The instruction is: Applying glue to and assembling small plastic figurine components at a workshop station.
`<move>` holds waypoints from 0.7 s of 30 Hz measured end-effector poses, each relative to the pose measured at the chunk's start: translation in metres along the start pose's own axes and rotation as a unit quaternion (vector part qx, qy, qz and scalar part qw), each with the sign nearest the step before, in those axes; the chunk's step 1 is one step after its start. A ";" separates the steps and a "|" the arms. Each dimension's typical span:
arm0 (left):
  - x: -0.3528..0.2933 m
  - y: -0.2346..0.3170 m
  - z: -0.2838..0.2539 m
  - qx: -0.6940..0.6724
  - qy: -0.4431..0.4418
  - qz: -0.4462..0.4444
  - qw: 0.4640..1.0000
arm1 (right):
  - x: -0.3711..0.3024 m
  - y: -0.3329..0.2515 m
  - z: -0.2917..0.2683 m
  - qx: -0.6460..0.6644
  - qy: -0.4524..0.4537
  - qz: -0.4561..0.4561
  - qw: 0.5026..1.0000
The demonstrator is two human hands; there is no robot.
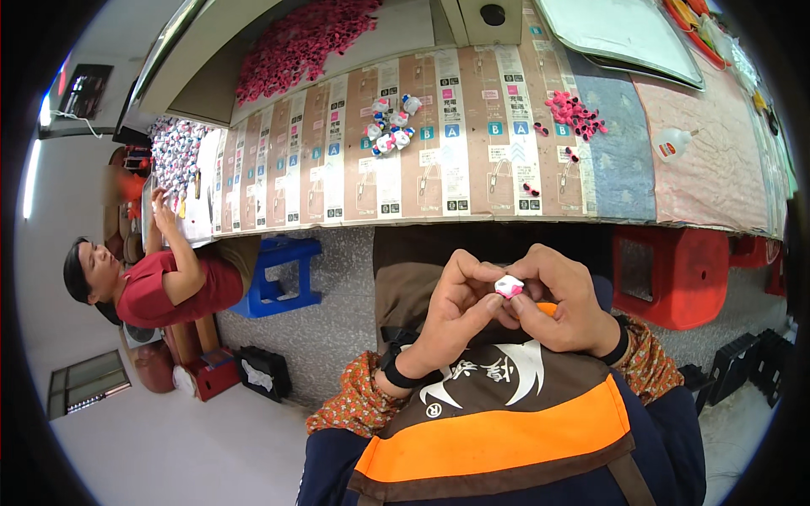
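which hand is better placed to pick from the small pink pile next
Probably the right hand: it is closer to the small pink pile, which lies ahead, toward the right. Both hands pinch the white-and-pink piece, so the left hand would need to hold it alone.

One small rounded piece [508, 286], showing white above and pink below. It is sitting pinched between left hand [456, 310] and right hand [564, 299].

A blue stool [283, 253] stands on speckled grey flooring [347, 291].
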State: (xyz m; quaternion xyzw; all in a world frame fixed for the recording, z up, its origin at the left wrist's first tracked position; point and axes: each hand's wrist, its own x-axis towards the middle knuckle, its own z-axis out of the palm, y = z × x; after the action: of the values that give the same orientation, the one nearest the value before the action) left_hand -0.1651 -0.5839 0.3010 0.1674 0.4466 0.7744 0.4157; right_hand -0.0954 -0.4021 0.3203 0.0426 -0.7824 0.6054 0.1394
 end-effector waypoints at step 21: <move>0.032 -0.011 0.000 -0.146 0.001 -0.115 0.983 | 0.005 0.013 -0.010 -0.009 0.052 0.069 0.996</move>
State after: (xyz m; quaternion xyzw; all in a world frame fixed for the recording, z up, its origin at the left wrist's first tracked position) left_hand -0.1794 -0.5556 0.2879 0.0518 0.3458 0.7781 0.5218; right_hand -0.1015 -0.3889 0.3122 -0.0441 -0.7805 0.6080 0.1387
